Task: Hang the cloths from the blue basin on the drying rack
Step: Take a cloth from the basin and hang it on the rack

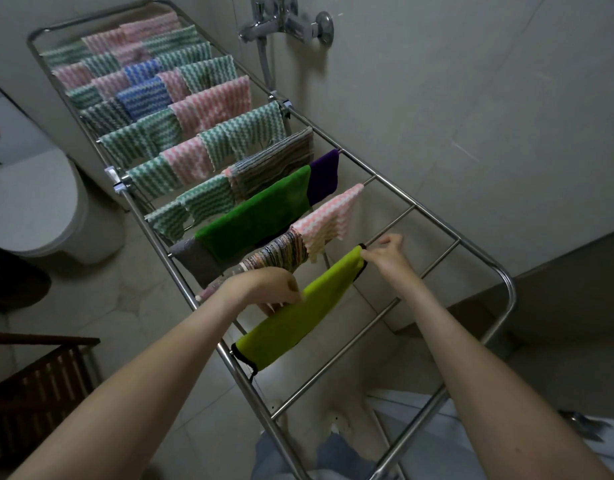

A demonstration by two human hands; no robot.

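A lime-green cloth [298,313] with a black hem lies over a rod of the steel drying rack [506,282], near its close end. My left hand [274,289] pinches the cloth's upper edge around the middle. My right hand [385,254] pinches its far corner by the rod. Several cloths hang on the rods beyond: a pink-and-white one [330,216], a dark green one [257,216], a purple one [324,174] and many striped ones. The blue basin is not in view.
A white toilet [32,206] stands left of the rack. A shower tap [285,19] juts from the wall at the top. A dark wooden stool [39,375] sits at the lower left. Three bare rods remain at the rack's near end.
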